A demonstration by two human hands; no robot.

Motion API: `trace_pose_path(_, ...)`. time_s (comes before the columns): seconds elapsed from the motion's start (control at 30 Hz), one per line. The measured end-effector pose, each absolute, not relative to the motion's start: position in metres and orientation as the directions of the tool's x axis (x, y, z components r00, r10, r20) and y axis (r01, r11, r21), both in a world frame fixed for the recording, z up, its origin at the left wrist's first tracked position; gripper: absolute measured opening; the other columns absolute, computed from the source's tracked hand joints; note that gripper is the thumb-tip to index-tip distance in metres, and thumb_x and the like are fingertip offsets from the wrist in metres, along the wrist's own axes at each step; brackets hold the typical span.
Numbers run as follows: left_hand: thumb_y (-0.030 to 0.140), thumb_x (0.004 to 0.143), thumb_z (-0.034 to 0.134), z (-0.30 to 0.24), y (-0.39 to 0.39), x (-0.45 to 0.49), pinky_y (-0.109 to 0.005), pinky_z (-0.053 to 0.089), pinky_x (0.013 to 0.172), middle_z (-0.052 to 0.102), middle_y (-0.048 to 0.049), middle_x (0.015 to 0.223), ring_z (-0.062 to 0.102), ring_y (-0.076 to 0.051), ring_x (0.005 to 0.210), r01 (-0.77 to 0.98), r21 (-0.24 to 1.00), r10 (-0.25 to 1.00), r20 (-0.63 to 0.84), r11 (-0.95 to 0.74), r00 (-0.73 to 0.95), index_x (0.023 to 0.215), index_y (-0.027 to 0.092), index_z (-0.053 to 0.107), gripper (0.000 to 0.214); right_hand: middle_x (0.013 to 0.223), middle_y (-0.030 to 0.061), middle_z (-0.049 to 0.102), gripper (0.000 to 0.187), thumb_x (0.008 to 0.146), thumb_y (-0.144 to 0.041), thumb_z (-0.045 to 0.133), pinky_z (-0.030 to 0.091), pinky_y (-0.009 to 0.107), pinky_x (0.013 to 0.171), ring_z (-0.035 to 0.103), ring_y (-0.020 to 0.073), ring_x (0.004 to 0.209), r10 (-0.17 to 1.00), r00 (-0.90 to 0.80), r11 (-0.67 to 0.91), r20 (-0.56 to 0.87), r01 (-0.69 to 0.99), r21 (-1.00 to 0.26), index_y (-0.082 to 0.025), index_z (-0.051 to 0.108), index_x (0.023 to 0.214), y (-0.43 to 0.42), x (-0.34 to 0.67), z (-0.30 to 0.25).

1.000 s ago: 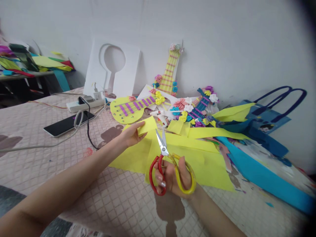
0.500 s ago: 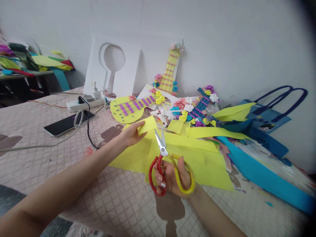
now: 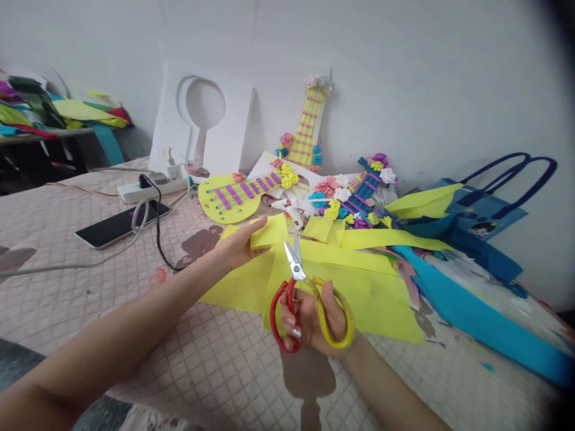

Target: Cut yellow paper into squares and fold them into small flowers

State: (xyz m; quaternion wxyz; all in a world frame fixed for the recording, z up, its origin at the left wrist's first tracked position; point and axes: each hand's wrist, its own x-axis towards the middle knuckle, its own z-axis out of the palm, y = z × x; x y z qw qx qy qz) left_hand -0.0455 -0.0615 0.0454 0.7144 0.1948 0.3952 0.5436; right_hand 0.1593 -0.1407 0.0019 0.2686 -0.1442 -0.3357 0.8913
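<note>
Between the thumb and fingers of my left hand point(image 3: 242, 244) is a small yellow piece of felt or paper point(image 3: 272, 232). My right hand point(image 3: 314, 320) grips a pair of scissors point(image 3: 295, 269) by its loops, one red and one yellow. The blades are parted and point away from me, just right of the yellow piece and not touching it. Large yellow sheets point(image 3: 359, 293) lie on the table under both hands. Two small yellow pieces point(image 3: 324, 230) lie beyond the scissors, near a white glue gun point(image 3: 290, 212).
A yellow guitar-shaped craft point(image 3: 229, 200) lies behind my left hand. On the left are a phone point(image 3: 122, 224) and a power strip point(image 3: 150, 187) with loose cables. A blue strip point(image 3: 476, 317) and a blue bag point(image 3: 485, 209) are on the right. A white cut-out board point(image 3: 229, 137) leans against the wall.
My left hand has turned the yellow piece slightly and brought it a little right, closer to the blades. The scissor blades stand a bit less far apart.
</note>
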Motion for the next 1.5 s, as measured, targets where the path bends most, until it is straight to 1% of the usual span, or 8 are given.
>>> trace_pose_path(0.1, 0.015, 0.072, 0.07, 0.044, -0.062, -0.045, -0.021, 0.057, 0.051, 0.07, -0.0046, 0.088, 0.068, -0.014, 0.067, -0.575, 0.744, 0.937, -0.316, 0.34, 0.146, 0.091, 0.016, 0.066, 0.019, 0.075, 0.0027, 0.052, 0.071, 0.072, -0.078, 0.039, 0.047, 0.032, 0.059, 0.047, 0.0126, 0.059, 0.58, -0.811, -0.63, -0.078, -0.386, -0.673, -0.014, 0.054, 0.099, -0.141, 0.159, 0.002)
trace_pose_path(0.2, 0.008, 0.069, 0.071, 0.041, -0.062, -0.044, -0.02, 0.057, 0.052, 0.071, -0.0054, 0.085, 0.068, -0.014, 0.066, -0.543, 0.759, 0.932, -0.311, 0.36, 0.184, 0.088, 0.014, 0.066, 0.02, 0.074, 0.0026, 0.052, 0.07, 0.072, -0.077, 0.04, 0.047, 0.032, 0.059, 0.047, 0.0127, 0.059, 0.586, -0.807, -0.63, -0.077, -0.393, -0.67, -0.014, 0.054, 0.099, -0.14, 0.159, 0.002)
trace_pose_path(0.43, 0.007, 0.071, 0.068, 0.039, -0.064, -0.041, -0.022, 0.057, 0.053, 0.071, -0.007, 0.078, 0.068, -0.015, 0.063, -0.534, 0.743, 0.914, -0.354, 0.403, 0.198, 0.085, 0.013, 0.065, 0.015, 0.074, 0.0029, 0.052, 0.064, 0.074, -0.075, 0.039, 0.046, 0.031, 0.059, 0.046, 0.0136, 0.06, 0.601, -0.798, -0.622, -0.055, -0.423, -0.659, -0.015, 0.053, 0.094, -0.141, 0.157, 0.004)
trace_pose_path(0.7, 0.004, 0.073, 0.065, 0.04, -0.065, -0.038, -0.022, 0.057, 0.05, 0.07, -0.006, 0.073, 0.067, -0.014, 0.059, -0.538, 0.72, 0.898, -0.375, 0.438, 0.23, 0.082, 0.011, 0.064, 0.011, 0.073, 0.003, 0.051, 0.066, 0.077, -0.074, 0.034, 0.042, 0.029, 0.054, 0.047, 0.0142, 0.059, 0.618, -0.784, -0.61, -0.056, -0.434, -0.662, -0.014, 0.052, 0.098, -0.141, 0.157, -0.004)
trace_pose_path(0.93, 0.006, 0.073, 0.068, 0.036, -0.066, -0.04, -0.025, 0.058, 0.055, 0.071, -0.0077, 0.076, 0.068, -0.016, 0.061, -0.543, 0.71, 0.894, -0.35, 0.448, 0.28, 0.082, 0.011, 0.063, 0.011, 0.067, 0.0001, 0.048, 0.066, 0.078, -0.075, 0.032, 0.039, 0.027, 0.049, 0.042, 0.0109, 0.051, 0.639, -0.768, -0.588, -0.043, -0.452, -0.671, -0.014, 0.053, 0.093, -0.142, 0.154, -0.003)
trace_pose_path(1.1, 0.006, 0.076, 0.064, 0.035, -0.064, -0.041, -0.026, 0.059, 0.058, 0.071, -0.0084, 0.075, 0.069, -0.016, 0.062, -0.54, 0.717, 0.896, -0.322, 0.441, 0.304, 0.083, 0.01, 0.065, 0.008, 0.063, -0.0021, 0.044, 0.066, 0.078, -0.075, 0.03, 0.035, 0.024, 0.044, 0.038, 0.0091, 0.047, 0.634, -0.772, -0.59, -0.028, -0.46, -0.664, -0.015, 0.054, 0.092, -0.142, 0.154, -0.005)
trace_pose_path(1.3, 0.006, 0.077, 0.062, 0.036, -0.064, -0.041, -0.026, 0.059, 0.058, 0.072, -0.0088, 0.076, 0.068, -0.017, 0.062, -0.54, 0.722, 0.9, -0.309, 0.432, 0.307, 0.083, 0.009, 0.066, 0.008, 0.057, -0.0052, 0.04, 0.061, 0.078, -0.073, 0.036, 0.031, 0.02, 0.038, 0.03, 0.006, 0.041, 0.641, -0.767, -0.589, -0.023, -0.472, -0.655, -0.015, 0.054, 0.086, -0.141, 0.153, -0.002)
trace_pose_path(1.5, 0.007, 0.076, 0.064, 0.035, -0.062, -0.043, -0.025, 0.058, 0.058, 0.071, -0.0085, 0.075, 0.068, -0.016, 0.06, -0.527, 0.738, 0.905, -0.302, 0.421, 0.301, 0.081, 0.01, 0.066, 0.006, 0.054, -0.0065, 0.038, 0.058, 0.079, -0.07, 0.039, 0.029, 0.017, 0.034, 0.028, 0.0042, 0.037, 0.635, -0.773, -0.592, 0.013, -0.496, -0.635, -0.015, 0.056, 0.085, -0.141, 0.153, -0.003)
